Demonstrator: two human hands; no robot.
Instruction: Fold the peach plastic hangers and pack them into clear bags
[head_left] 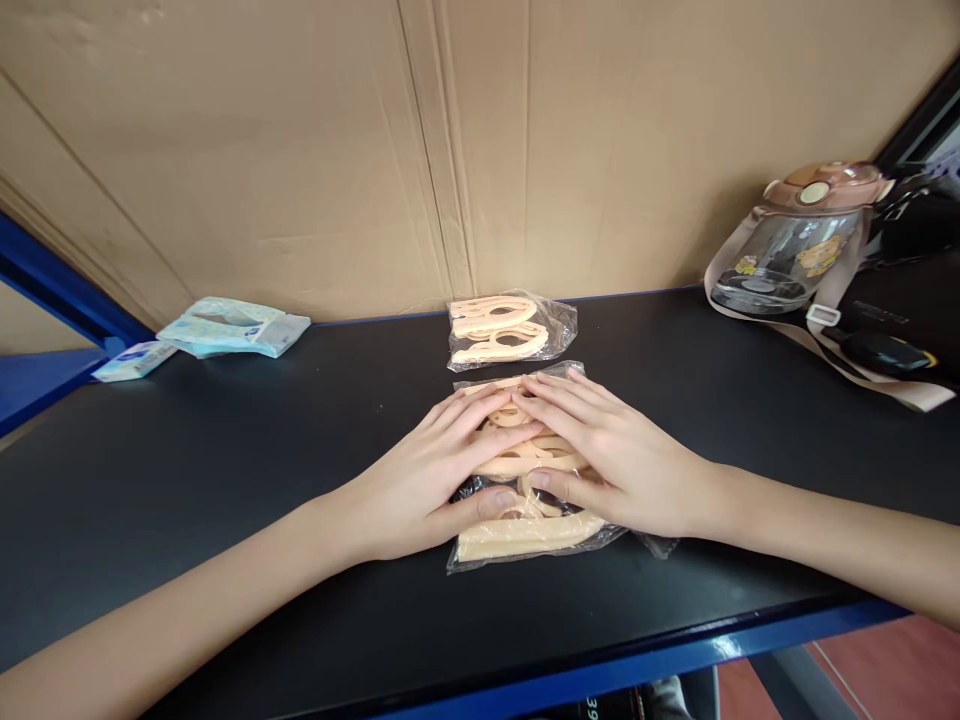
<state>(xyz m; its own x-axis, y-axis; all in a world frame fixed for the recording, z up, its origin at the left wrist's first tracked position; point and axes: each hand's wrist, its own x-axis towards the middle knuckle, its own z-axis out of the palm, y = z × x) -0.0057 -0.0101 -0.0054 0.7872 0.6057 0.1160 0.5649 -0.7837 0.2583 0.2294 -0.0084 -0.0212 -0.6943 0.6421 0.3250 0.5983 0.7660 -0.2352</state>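
A clear plastic bag of peach-coloured plastic parts [525, 535] lies on the black table [225, 480] in front of me. My left hand [439, 475] lies flat on its left half, fingers stretched out and thumb along the bag's lower part. My right hand [607, 450] lies flat on its right half, fingers pointing left and meeting the left fingertips over the middle. Behind it, a second, smaller clear bag of the same peach parts [506, 330] rests untouched near the cardboard wall.
A cardboard wall [300, 150] closes the back of the table. Two pale blue tissue packs [236, 328] lie at the far left. A clear water bottle with a pink lid and strap [802, 240] and a black bag [900, 310] sit at the far right. The blue table edge [637, 660] runs along the front.
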